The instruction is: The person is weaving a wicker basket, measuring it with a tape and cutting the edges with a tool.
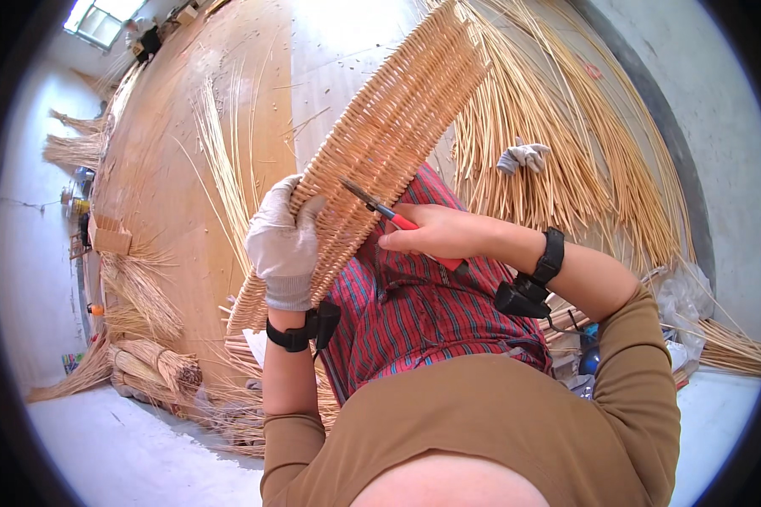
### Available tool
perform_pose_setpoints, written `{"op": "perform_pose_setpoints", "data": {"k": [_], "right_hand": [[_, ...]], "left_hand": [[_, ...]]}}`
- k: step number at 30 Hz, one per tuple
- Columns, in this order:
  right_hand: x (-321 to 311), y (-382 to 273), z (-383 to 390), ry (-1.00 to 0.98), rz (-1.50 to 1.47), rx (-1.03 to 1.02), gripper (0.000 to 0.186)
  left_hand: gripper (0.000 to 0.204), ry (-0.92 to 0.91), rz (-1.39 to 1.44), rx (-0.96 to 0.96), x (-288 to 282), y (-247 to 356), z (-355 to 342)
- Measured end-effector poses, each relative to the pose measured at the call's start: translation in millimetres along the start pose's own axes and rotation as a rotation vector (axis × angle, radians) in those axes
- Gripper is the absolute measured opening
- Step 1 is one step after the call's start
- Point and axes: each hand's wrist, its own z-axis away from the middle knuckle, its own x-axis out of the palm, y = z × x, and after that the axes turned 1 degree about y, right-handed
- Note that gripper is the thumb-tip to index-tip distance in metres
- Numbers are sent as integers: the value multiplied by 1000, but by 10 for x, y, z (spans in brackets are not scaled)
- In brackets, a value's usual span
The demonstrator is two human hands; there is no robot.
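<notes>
A long woven wicker panel (397, 106) lies slantwise across my lap, over a striped red apron (431, 308). In a pale work glove, my left hand (283, 237) grips the panel's left edge, its thumb on the front face. My bare right hand (435, 232) is closed round the red handles of pliers or cutters (391, 213). The dark, narrow jaws of that tool rest against or just above the weave near the panel's middle; I cannot tell whether they touch it. Part of the handles is hidden by my fingers.
Long loose wicker rods (533, 127) spread over the floor at the right, with a grey-white glove (524, 158) on them. Thinner rods (220, 152) lie left of the panel. Bundled rods (156, 363) and a wooden box (110, 235) stand farther left. A person (144, 38) sits at the far left.
</notes>
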Motion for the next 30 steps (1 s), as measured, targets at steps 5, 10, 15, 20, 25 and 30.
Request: {"op": "perform_pose_setpoints", "data": {"k": [5, 10, 15, 20, 25, 30], "right_hand": [[-52, -24, -141, -45, 92, 14, 71], [-169, -96, -88, -7, 154, -178, 66], [-362, -533, 108, -248, 269, 178, 68], [-394, -779, 369, -151, 375, 266, 82], [-301, -549, 295, -93, 150, 305, 78], [-182, 86, 51, 19, 44, 176, 71]], "left_hand": [[35, 9, -14, 51, -33, 40, 15], [33, 22, -33, 58, -46, 113, 57], [34, 70, -124, 150, -90, 286, 100], [29, 172, -378, 300, -118, 540, 72], [18, 150, -453, 350, 11, 456, 28], [23, 100, -404, 433, 223, 290, 60]]}}
